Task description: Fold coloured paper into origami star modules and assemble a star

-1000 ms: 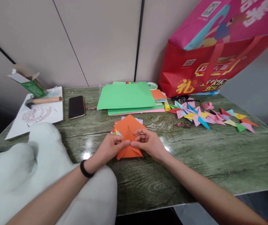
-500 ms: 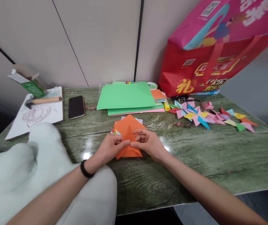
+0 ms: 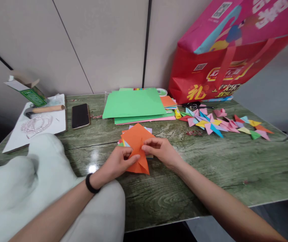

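A folded sheet of orange paper [image 3: 140,164] is held between my two hands, creased and pointed at its lower corners. My left hand [image 3: 121,159] grips its left edge, thumb on top. With thumb and fingers closed, my right hand [image 3: 161,151] pinches its upper right edge. Below and behind it lies a stack of square coloured papers with an orange sheet [image 3: 136,132] on top; the folded piece and my hands cover part of the stack.
Green card sheets [image 3: 134,104] lie behind the stack, beside a phone [image 3: 80,116]. Folded paper pieces [image 3: 209,121] are spread at the right, before a red bag [image 3: 204,74]. A hammer [image 3: 48,108], beads [image 3: 36,124] and green box [image 3: 34,95] sit left. A pale plush form [image 3: 101,208] covers the front left.
The folded orange paper has turned and tilted, its lower right corner shifting down and left. My right hand has moved up slightly along its edge. The view has shifted a little.
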`<action>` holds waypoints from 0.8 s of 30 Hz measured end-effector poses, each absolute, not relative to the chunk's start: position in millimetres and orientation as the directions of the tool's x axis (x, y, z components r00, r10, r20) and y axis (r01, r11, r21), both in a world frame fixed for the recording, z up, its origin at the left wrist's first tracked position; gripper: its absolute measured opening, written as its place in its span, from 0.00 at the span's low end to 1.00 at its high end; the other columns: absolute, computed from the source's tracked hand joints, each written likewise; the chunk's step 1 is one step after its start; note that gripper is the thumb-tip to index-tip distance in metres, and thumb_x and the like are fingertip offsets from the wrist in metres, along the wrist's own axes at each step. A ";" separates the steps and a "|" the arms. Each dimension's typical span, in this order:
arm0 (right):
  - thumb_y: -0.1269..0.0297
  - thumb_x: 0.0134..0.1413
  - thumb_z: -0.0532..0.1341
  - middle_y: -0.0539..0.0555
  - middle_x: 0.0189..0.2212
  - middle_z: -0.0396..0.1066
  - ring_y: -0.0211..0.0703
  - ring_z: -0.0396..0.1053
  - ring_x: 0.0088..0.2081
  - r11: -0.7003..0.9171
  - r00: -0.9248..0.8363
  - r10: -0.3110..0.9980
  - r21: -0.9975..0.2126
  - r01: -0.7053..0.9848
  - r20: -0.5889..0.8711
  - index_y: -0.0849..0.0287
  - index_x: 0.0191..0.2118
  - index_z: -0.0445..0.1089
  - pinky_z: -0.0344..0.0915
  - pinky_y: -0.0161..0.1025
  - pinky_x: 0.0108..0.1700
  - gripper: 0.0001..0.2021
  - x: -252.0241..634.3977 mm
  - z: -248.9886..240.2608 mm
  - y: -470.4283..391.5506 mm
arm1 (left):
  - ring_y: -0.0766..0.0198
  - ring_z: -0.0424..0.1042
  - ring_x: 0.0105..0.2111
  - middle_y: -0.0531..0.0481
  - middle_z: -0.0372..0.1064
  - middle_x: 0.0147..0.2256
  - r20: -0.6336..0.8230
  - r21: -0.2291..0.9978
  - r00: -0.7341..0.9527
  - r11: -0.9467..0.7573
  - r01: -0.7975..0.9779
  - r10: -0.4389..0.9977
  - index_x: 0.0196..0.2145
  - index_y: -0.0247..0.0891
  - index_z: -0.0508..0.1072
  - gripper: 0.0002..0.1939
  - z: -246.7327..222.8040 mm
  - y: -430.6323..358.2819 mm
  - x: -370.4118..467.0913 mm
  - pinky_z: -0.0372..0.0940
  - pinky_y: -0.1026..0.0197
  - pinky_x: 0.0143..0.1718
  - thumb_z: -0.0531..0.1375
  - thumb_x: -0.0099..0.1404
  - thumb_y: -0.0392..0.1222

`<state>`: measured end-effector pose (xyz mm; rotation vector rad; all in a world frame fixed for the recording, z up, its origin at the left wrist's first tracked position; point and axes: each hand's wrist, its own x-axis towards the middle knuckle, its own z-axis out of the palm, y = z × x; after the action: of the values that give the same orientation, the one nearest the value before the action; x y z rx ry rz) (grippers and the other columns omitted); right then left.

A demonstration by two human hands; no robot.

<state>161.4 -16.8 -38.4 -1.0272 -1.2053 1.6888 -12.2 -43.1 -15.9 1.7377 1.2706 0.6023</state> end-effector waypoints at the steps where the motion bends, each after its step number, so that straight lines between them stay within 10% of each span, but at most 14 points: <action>1: 0.60 0.35 0.68 0.48 0.25 0.70 0.34 0.66 0.26 -0.220 -0.330 0.932 -0.958 -0.184 -0.151 0.59 0.27 0.71 0.67 0.36 0.31 0.11 162.0 -37.4 -16.1 | 0.72 0.43 0.19 0.59 0.40 0.18 -0.112 0.857 0.373 -0.101 0.506 0.921 0.16 0.37 0.50 0.19 -14.9 -43.9 -11.6 0.40 0.67 0.19 0.53 0.58 0.47; 24: 0.62 0.33 0.69 0.46 0.19 0.68 0.31 0.63 0.22 -0.244 -0.278 0.950 -0.894 -0.376 -0.143 0.60 0.21 0.70 0.63 0.32 0.27 0.09 159.1 -32.1 -18.5 | 0.72 0.43 0.19 0.59 0.40 0.18 -0.089 0.823 0.424 -0.173 0.540 0.901 0.16 0.37 0.48 0.19 -10.5 -46.6 -6.9 0.41 0.66 0.20 0.53 0.58 0.42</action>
<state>159.1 -18.5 -32.1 -0.8996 -0.9541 1.7058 -6.9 -46.6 -10.5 1.8449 1.2323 0.5448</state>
